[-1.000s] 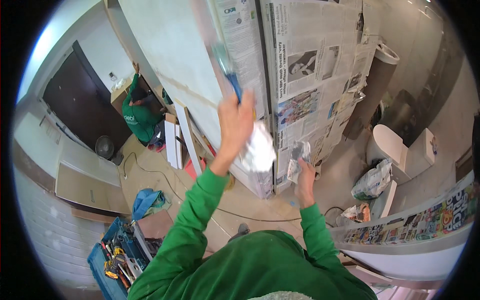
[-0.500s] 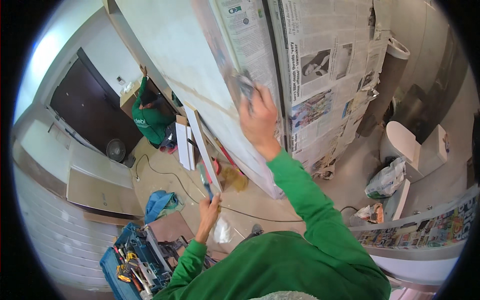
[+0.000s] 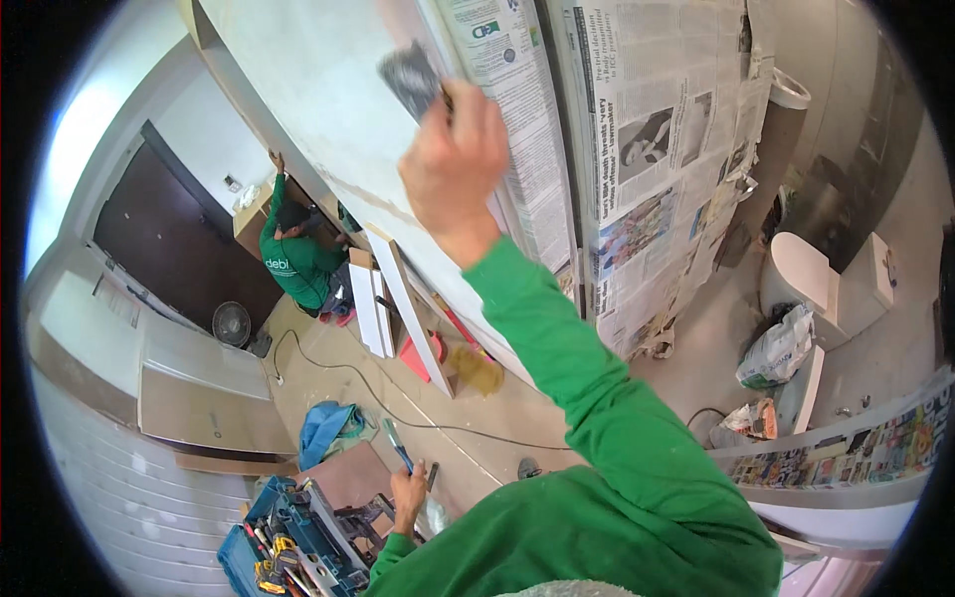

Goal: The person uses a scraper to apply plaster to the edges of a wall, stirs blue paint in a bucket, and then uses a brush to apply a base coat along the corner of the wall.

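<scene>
Trouble could come at the right edge of the white wall (image 3: 318, 90), near where our right hand (image 3: 456, 159) pinches the grey tool (image 3: 410, 80) by its end. The grey tool is up by the top part of the wall, but we cannot tell if it touches. If we tip it or push too hard, a corner could scratch the wall. If it slips past the wall's right edge, it could rip the newspaper (image 3: 522, 129) there.

Our left hand (image 3: 408, 495) is low, well out in front of the wall, with fingers curled around the blue tool (image 3: 400, 450). A loose grip could let that drop. Boards (image 3: 406, 298) lean just left of the wall, and a bump could knock them down. A cord (image 3: 438, 427) lies in front of the wall, near our shoe (image 3: 529, 468), so we could trip.

We have lots of room on the wall left of the grey tool. Floor (image 3: 458, 406) shows in front of the wall, but the toolbox (image 3: 239, 562) fills its left side. A worker (image 3: 293, 264) crouches farther left of the wall, well apart from our hands.
</scene>
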`<state>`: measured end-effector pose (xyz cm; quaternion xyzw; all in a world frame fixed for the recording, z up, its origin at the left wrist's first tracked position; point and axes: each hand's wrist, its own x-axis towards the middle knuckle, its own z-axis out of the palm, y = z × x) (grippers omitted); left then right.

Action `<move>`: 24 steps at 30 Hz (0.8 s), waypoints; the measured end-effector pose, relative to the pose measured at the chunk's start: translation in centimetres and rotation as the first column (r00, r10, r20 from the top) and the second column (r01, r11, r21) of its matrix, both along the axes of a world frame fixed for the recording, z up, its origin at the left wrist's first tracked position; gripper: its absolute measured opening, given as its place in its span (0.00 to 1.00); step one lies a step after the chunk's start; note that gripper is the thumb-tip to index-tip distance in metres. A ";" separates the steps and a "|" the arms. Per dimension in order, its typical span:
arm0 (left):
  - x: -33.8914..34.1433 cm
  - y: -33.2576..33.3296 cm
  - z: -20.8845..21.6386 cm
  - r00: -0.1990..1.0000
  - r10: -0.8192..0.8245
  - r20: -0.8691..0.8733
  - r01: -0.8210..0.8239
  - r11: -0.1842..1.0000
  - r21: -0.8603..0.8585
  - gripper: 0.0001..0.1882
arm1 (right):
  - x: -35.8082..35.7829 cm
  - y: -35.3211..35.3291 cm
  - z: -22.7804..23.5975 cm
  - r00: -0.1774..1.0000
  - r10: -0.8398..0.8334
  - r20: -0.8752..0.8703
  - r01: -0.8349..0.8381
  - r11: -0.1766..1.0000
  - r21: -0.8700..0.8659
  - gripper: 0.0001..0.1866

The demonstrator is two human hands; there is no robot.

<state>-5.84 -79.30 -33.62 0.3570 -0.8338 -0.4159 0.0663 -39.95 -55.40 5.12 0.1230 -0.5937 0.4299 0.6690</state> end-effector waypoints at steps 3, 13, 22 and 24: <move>-3.2 0.8 2.6 0.998 -0.011 -0.067 0.017 0.996 0.084 0.23 | 0.5 -0.1 -8.1 0.999 -0.034 0.041 0.033 0.999 0.011 0.11; -7.0 0.6 3.3 0.990 -0.084 -0.116 0.100 0.985 0.142 0.19 | 0.1 0.2 -8.2 0.990 -0.094 0.102 0.091 0.995 0.033 0.13; -9.1 0.0 2.0 0.983 -0.129 -0.132 0.149 0.976 0.157 0.18 | -0.9 0.2 -5.2 0.987 -0.152 0.049 0.148 0.987 0.064 0.17; -9.1 -0.7 1.8 0.981 -0.112 -0.158 0.140 0.974 0.176 0.18 | 0.0 0.2 -10.5 0.989 -0.087 0.120 0.078 0.994 0.074 0.16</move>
